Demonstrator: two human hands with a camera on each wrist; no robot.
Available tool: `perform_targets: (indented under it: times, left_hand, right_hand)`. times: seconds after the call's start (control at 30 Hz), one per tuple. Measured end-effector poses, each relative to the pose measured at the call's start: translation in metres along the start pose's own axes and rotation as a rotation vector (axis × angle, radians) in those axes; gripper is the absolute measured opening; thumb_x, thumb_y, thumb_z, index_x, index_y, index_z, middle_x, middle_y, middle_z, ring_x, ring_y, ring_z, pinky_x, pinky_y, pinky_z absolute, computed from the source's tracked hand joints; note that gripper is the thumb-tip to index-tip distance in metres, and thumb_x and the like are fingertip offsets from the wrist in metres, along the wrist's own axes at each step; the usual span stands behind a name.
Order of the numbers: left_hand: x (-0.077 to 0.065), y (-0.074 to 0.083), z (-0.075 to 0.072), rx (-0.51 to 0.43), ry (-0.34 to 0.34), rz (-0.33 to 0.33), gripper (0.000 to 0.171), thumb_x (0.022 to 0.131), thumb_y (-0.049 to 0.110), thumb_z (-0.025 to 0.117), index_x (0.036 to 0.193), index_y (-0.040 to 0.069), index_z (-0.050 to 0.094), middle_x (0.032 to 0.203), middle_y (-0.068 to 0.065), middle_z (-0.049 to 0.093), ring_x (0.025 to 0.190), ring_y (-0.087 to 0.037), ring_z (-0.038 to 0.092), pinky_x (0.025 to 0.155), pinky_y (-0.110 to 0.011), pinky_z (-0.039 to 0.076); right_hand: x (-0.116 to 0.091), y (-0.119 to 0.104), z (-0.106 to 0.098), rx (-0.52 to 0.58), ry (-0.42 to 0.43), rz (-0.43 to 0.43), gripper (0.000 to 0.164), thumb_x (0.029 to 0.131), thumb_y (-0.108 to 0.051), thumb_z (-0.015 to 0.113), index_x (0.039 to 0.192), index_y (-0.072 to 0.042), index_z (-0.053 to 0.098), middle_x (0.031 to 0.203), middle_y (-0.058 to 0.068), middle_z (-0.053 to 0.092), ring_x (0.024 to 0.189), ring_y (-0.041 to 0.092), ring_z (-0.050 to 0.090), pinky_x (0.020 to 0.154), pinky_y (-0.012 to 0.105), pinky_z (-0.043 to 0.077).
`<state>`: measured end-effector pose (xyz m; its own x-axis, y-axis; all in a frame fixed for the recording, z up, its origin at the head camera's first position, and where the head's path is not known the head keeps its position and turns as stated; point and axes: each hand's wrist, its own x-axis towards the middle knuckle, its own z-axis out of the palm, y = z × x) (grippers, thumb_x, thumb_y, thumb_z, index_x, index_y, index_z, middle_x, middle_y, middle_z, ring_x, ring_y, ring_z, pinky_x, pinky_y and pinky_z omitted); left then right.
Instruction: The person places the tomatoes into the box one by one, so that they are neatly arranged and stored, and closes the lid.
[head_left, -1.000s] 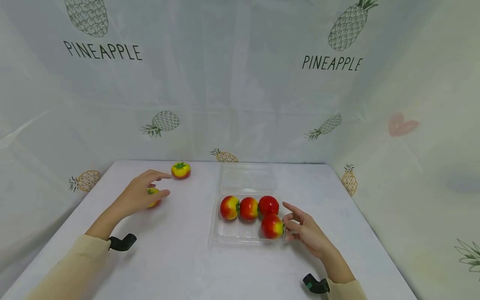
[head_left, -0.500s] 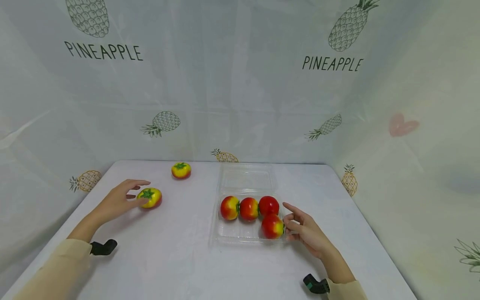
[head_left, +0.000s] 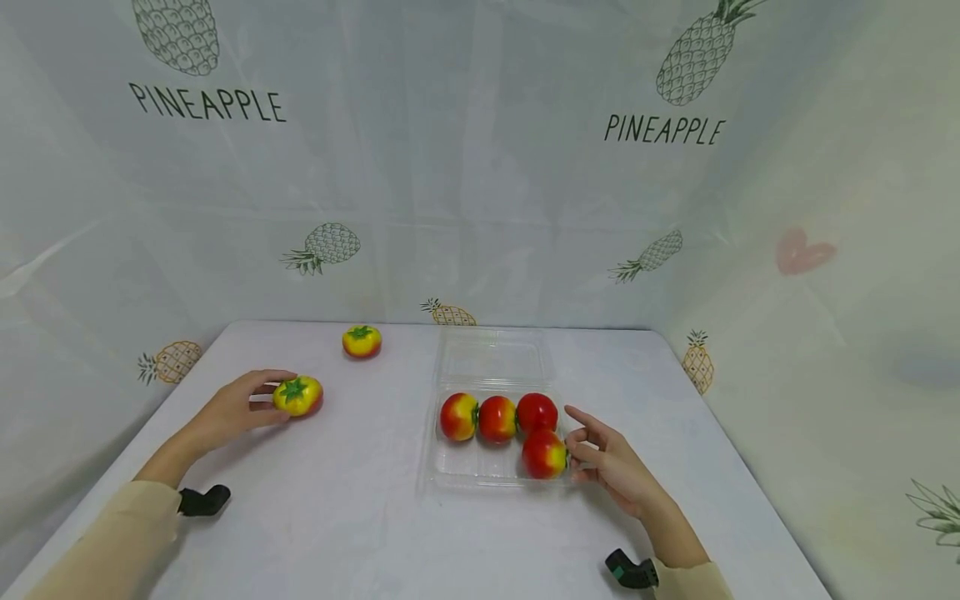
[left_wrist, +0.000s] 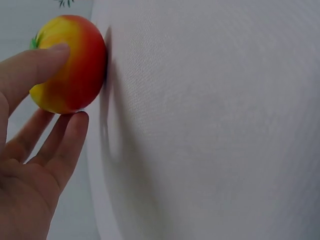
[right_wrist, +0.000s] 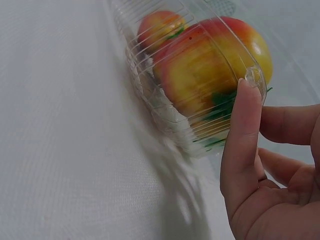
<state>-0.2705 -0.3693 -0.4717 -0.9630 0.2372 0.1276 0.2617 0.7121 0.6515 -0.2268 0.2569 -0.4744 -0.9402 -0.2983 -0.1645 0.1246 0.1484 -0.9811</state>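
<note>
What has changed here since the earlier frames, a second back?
The left hand drew back and to the left, and its thumb and fingers now hold the nearer loose fruit. Unchanged: that fruit's place, the farther loose fruit, the clear container with its four fruits, and the right hand at its edge.

Left grip (head_left: 228, 411): shifted toward 8 o'clock; now pinches leftmost yellow-red fruit (head_left: 299, 396) from 9 o'clock side.
</note>
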Motion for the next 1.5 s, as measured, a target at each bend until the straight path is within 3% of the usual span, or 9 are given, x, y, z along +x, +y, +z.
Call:
perform_targets:
  times: [0.27, 0.6, 0.93, 1.17, 1.5]
  left_hand:
    - [0.003, 0.000, 0.001, 0.020, -0.007, -0.018, 0.062, 0.097, 0.028, 0.080, 0.152, 0.016, 0.054, 0.151, -0.019, 0.058, 0.132, -0.044, 0.058, 0.104, -0.060, 0.054]
    - [0.004, 0.001, 0.004, 0.000, -0.001, -0.044, 0.067, 0.097, 0.031, 0.080, 0.154, 0.012, 0.051, 0.156, -0.025, 0.051, 0.131, -0.051, 0.059, 0.105, -0.064, 0.052]
    - [0.003, 0.010, 0.004, 0.014, 0.019, -0.049, 0.067, 0.099, 0.041, 0.077, 0.155, 0.016, 0.051, 0.157, -0.025, 0.046, 0.132, -0.053, 0.056, 0.102, -0.066, 0.053]
    - [0.005, 0.026, 0.003, 0.023, 0.031, -0.025, 0.067, 0.099, 0.044, 0.076, 0.156, 0.018, 0.052, 0.156, -0.021, 0.050, 0.133, -0.049, 0.056, 0.103, -0.063, 0.053]
    - [0.014, 0.060, 0.008, 0.016, 0.049, 0.089, 0.064, 0.098, 0.029, 0.079, 0.154, 0.012, 0.053, 0.152, -0.016, 0.055, 0.130, -0.041, 0.060, 0.103, -0.056, 0.055]
  right_hand:
    - [0.000, 0.000, -0.001, 0.002, -0.002, -0.003, 0.072, 0.107, -0.020, 0.065, 0.168, -0.013, 0.028, 0.120, 0.015, 0.050, 0.087, 0.020, 0.060, 0.074, 0.026, 0.061]
    - [0.000, 0.000, 0.000, -0.002, -0.011, -0.013, 0.071, 0.107, -0.021, 0.065, 0.168, -0.012, 0.029, 0.120, 0.016, 0.051, 0.086, 0.020, 0.060, 0.075, 0.026, 0.061]
    - [0.000, 0.000, 0.000, 0.003, -0.015, -0.016, 0.071, 0.107, -0.019, 0.064, 0.168, -0.012, 0.028, 0.119, 0.015, 0.051, 0.086, 0.020, 0.060, 0.075, 0.026, 0.061]
    - [0.000, 0.000, 0.001, -0.002, -0.007, -0.010, 0.071, 0.107, -0.019, 0.064, 0.168, -0.011, 0.029, 0.119, 0.015, 0.050, 0.086, 0.020, 0.060, 0.075, 0.026, 0.061]
    - [0.000, 0.000, 0.001, -0.010, -0.009, -0.016, 0.071, 0.107, -0.019, 0.064, 0.168, -0.011, 0.028, 0.120, 0.016, 0.050, 0.086, 0.020, 0.060, 0.075, 0.026, 0.061]
